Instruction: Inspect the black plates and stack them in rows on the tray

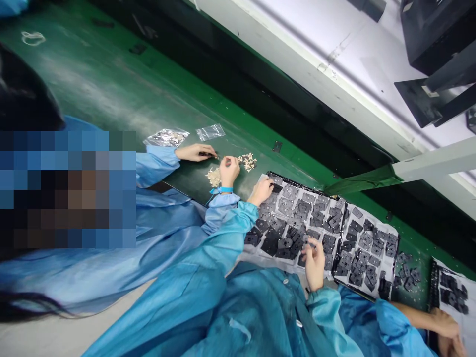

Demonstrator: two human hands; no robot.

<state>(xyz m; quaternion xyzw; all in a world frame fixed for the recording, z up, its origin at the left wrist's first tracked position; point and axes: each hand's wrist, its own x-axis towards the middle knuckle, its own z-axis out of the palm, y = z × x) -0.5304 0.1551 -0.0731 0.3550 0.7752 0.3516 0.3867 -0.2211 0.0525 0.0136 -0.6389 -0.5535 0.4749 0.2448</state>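
My left hand [262,191] reaches out of a teal sleeve to the near corner of a black tray [297,186], its fingers pinched on a small black plate [277,188]. Several flat black plates [290,218] lie scattered on the tray's white sheet. Lower down, my right hand [314,260] rests at the same tray's edge. Its fingertips are closed on another small black plate [311,244].
A second tray [366,253] of black plates lies to the right, with a third [451,292] beyond it. A co-worker's hands [228,171] sort pale small parts [247,161] on the green belt [111,84] beside clear bags [210,132]. Another person's hand [446,327] is at the right edge.
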